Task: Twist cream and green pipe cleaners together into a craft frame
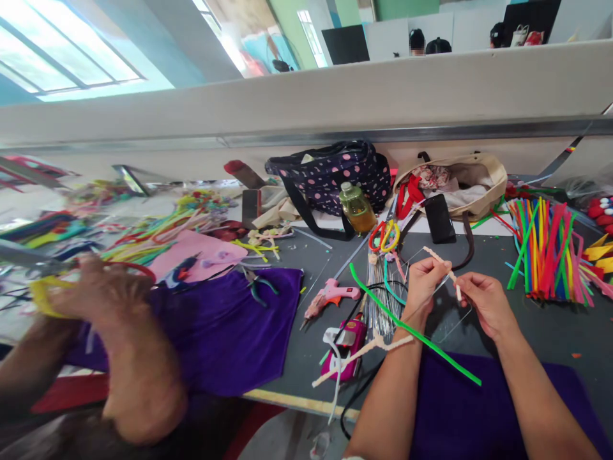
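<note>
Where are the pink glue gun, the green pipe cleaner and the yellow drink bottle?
pink glue gun (pixel 330 295), head view, on its body.
green pipe cleaner (pixel 407 329), head view, mid-length of the stem.
yellow drink bottle (pixel 358 209), head view, on its side wall.

pink glue gun (pixel 330 295) beside polka-dot bag (pixel 335 174)

Fuzzy pipe cleaner (pixel 443 263); soft purple cloth (pixel 239 332); matt, possibly rubber, table (pixel 550 326).

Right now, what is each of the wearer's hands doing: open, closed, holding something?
Left hand: closed, pinching the upper end of a thin beige fuzzy pipe cleaner.
Right hand: closed, pinching the same pipe cleaner's lower end.
</note>
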`<state>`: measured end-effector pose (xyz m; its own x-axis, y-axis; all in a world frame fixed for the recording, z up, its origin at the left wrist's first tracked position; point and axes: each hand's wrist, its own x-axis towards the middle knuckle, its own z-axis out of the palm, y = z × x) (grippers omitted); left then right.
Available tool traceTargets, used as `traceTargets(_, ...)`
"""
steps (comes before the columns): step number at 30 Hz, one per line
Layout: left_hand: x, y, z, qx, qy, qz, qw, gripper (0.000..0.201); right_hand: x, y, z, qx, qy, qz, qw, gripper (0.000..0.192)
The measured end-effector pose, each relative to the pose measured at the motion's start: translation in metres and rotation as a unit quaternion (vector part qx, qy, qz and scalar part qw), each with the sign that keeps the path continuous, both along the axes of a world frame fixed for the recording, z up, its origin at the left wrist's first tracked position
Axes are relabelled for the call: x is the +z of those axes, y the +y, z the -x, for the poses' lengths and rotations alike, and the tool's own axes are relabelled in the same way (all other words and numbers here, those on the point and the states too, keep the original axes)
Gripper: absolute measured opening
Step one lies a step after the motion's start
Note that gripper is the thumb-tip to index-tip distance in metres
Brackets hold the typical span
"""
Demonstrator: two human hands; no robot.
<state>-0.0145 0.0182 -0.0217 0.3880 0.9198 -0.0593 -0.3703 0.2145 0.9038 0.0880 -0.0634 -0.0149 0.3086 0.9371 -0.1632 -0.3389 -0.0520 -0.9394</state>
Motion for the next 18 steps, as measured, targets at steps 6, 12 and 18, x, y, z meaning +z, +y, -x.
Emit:
traceTargets(6, -0.0016, 0.0, -0.0008, 0.003, 0.003, 0.001, 1.0, 0.039, -0.0026, 0.0, -0.0006, -0.013, -0.074, -0.019, 0.997, 0.025)
traceTargets(12, -0.0022, -0.0001, -0.0011, 0.008, 0.008, -0.016, 1.0, 0.038, -0.0004, -0.0025, -0.0024, -0.031, -0.206, -0.007, 0.978, 0.028)
traceTargets(18, -0.0008, 0.0, -0.0011, 0.011, 0.016, -0.014, 1.0, 0.038, 0.0001, -0.0019, -0.0038, -0.018, -0.152, 0.005, 0.988, 0.029)
